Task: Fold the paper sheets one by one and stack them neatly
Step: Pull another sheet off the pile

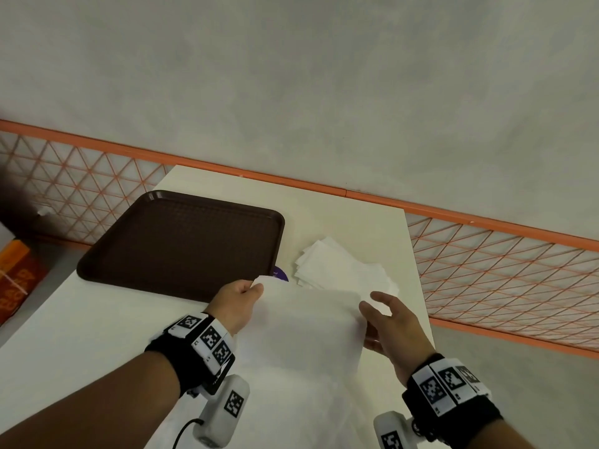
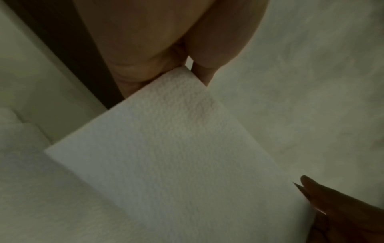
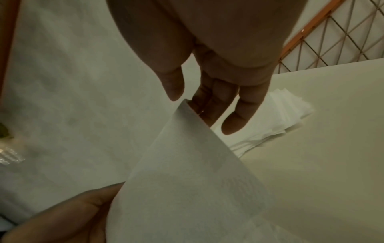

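Lifting a paper sheet [image 1: 304, 322] by its far corners for folding.

One corner is pinched by the left hand [image 1: 238, 303], the other lightly gripped by the right hand [image 1: 390, 325], apparently to align edges; the folded stack [image 1: 340, 265] lies beyond on the surface [image 1: 97, 319].

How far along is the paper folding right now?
Done: a pile of folded sheets lies on the table right of the brown tray, somewhat fanned. In hand: the left hand pinches a corner of an open sheet; the right hand is at its other corner. Left: folding it, stacking, squaring the pile.
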Motion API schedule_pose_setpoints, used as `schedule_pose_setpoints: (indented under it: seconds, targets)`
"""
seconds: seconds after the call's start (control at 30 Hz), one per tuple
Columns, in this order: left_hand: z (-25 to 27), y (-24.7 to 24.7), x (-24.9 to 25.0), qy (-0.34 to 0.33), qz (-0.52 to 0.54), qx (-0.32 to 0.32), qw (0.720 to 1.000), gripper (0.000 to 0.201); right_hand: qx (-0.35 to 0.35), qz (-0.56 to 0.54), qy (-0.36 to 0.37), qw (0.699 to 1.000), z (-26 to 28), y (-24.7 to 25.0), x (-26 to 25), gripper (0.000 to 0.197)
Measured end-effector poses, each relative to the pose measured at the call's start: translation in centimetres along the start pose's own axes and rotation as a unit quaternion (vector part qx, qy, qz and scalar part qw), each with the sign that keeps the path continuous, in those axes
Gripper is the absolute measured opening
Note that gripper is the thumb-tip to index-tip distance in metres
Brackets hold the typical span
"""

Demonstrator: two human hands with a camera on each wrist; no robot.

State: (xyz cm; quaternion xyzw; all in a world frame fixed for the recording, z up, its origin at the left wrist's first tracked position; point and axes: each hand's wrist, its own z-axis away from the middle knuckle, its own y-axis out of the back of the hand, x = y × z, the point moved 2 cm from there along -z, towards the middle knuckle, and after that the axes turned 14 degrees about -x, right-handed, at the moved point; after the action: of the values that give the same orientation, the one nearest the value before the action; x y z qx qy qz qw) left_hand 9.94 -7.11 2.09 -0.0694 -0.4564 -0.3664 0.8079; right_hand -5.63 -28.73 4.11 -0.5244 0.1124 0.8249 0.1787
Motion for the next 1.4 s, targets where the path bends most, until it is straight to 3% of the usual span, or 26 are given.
schedule_pose_setpoints:
  seconds: [0.1,0.2,0.33,0.57,0.67,0.8,0.87,0.97,1.07,1.13,1.23,1.33,1.4]
  targets:
    - [0.5,0.1,1.0,-0.032,-0.006,0.017,0.999,0.045,-0.014,0.011,0.017,1.000,0.1,-0.1,-0.3,0.031]
    - [1.2,0.3,1.6,-0.105,0.047,-0.051,0.992,0.059,-0.040,0.005,0.030,0.999,0.1,-0.2,-0.8,0.026]
    - [1.7,0.9,2.2,-0.143,-0.007,-0.118,0.983,0.045,-0.063,0.015,0.042,0.997,-0.4,-0.1,-1.2,0.026]
    - [1.8,0.9,3.4,-0.173,-0.152,-0.040,0.972,0.010,-0.024,0.154,0.083,0.984,-1.2,0.4,-1.9,0.021]
    - [1.7,0.8,3.7,-0.193,-0.246,0.003,0.950,0.018,-0.008,0.202,0.098,0.974,-1.3,0.7,-2.0,0.011]
    - [1.9,0.9,3.6,-0.223,-0.274,0.024,0.935,0.021,-0.010,0.265,0.088,0.960,-1.3,1.1,-2.0,0.007]
    - [2.0,1.1,3.7,-0.238,-0.299,0.016,0.924,0.019,-0.004,0.328,0.078,0.941,-1.0,1.4,-2.0,0.010]
    - [2.5,0.9,4.6,-0.281,-0.376,-0.005,0.883,0.028,0.007,0.464,0.096,0.881,-0.4,1.6,-2.6,0.015]
    - [3.3,-0.5,5.7,-0.293,-0.487,-0.044,0.822,0.046,-0.082,0.539,0.135,0.827,-0.2,-0.3,-3.4,0.041]
    - [3.7,-1.4,6.3,-0.294,-0.516,-0.063,0.802,0.050,-0.123,0.569,0.128,0.803,-0.3,-2.0,-3.5,0.042]
    - [3.7,-1.0,6.7,-0.309,-0.491,-0.060,0.813,0.042,-0.119,0.569,0.154,0.799,-0.5,-2.6,-3.6,0.022]
    - [3.4,1.2,6.6,-0.302,-0.462,-0.041,0.833,0.035,-0.119,0.580,0.171,0.788,-0.5,-1.2,-4.3,0.024]
    - [3.8,1.8,6.8,-0.282,-0.486,-0.038,0.826,0.031,-0.123,0.595,0.164,0.777,-0.4,-0.6,-4.9,0.025]
